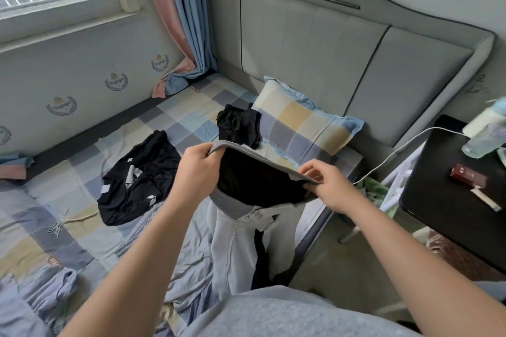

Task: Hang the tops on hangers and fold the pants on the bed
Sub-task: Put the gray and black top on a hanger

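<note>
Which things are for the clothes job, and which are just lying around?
For the job: grey garment, gripped by left hand and right hand; black printed garment; small black garment; bed.
Lying about: pillow, bottle, red box, white cable.

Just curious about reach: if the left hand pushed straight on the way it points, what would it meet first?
Beyond the grey ribbed-edged garment that the left hand grips, probably the crumpled black cloth against the checked pillow; depth is unclear.

Grey pants [246, 230], black tops [137, 180], checked pillow [304, 117].
</note>
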`<state>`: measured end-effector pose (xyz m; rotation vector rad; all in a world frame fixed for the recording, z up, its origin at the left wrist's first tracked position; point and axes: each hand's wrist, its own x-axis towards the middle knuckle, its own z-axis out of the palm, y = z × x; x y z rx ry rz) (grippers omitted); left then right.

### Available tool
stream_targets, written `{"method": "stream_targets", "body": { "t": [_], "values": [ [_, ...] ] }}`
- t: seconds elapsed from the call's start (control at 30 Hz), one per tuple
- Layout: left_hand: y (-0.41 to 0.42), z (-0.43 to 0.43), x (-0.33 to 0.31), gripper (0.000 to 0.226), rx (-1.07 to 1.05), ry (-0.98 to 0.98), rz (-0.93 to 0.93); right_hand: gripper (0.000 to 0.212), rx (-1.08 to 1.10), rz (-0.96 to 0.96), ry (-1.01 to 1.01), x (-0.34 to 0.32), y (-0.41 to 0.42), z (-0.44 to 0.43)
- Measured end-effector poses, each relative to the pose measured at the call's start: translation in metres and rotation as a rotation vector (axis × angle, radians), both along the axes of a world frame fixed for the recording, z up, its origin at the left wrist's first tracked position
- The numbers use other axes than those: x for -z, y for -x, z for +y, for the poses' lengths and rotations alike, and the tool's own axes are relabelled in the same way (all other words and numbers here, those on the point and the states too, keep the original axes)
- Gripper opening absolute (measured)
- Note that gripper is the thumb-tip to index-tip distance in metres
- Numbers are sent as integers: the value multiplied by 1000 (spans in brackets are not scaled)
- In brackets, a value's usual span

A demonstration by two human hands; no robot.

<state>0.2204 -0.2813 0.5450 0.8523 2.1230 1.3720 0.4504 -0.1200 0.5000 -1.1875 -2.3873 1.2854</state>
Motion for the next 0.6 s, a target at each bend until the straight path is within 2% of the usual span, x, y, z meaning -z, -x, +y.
{"method": "stream_targets", "body": {
  "t": [0.1, 0.2, 0.37, 0.6],
  "values": [
    [2, 2, 14, 45, 28, 89, -29, 18, 75, 228, 249, -9, -22, -3],
    [-9, 9, 26, 45, 122, 195, -78, 15, 217, 360, 412, -11, -46, -12],
    [-50, 31, 40, 37, 286, 328, -268, 26, 486, 499, 540, -7, -90, -37],
    [-144, 66, 53, 35, 565, 481, -329, 28, 881, 667, 585, -1, -195, -77]
  ]
}}
